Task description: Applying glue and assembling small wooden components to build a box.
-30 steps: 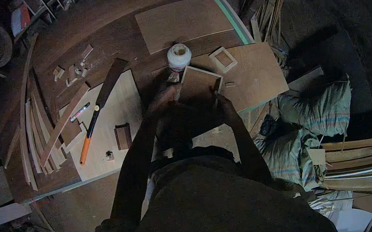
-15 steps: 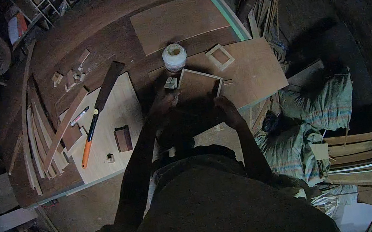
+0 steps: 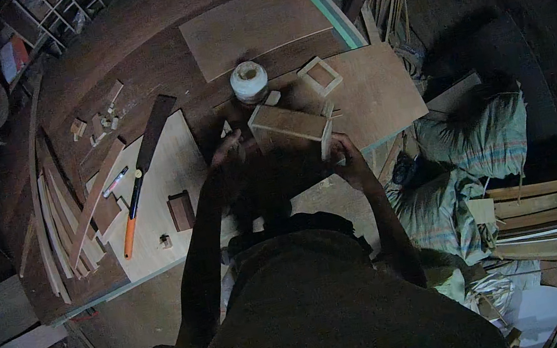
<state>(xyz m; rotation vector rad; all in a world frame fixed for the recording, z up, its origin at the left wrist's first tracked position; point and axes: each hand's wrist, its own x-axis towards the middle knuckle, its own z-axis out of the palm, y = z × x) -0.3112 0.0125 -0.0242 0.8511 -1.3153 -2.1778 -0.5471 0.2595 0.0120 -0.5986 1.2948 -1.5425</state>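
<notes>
I see the right hand (image 3: 348,156) closed on the near right corner of a wooden box (image 3: 289,126), fingers and thumb pinching its pale edge. The box is tilted above the near part of a brown board (image 3: 383,94), between both hands, and I can't tell whether any of it rests there. The left hand (image 3: 226,159) hangs off to the box's left, apart from it; a small pale piece (image 3: 225,129) shows just beyond its fingers, but in this gloom I can't say whether they grip it. Beyond the box I make out a white tub (image 3: 249,84) with a small wooden block (image 3: 272,98) just beside it, and to the right a small rectangular frame (image 3: 309,81) lying flat. Over on my left, a saw (image 3: 150,145) with an orange handle lies across a pale board (image 3: 177,143) — a pen (image 3: 115,181) near it, and a small dark-brown box (image 3: 181,211) to its right.
</notes>
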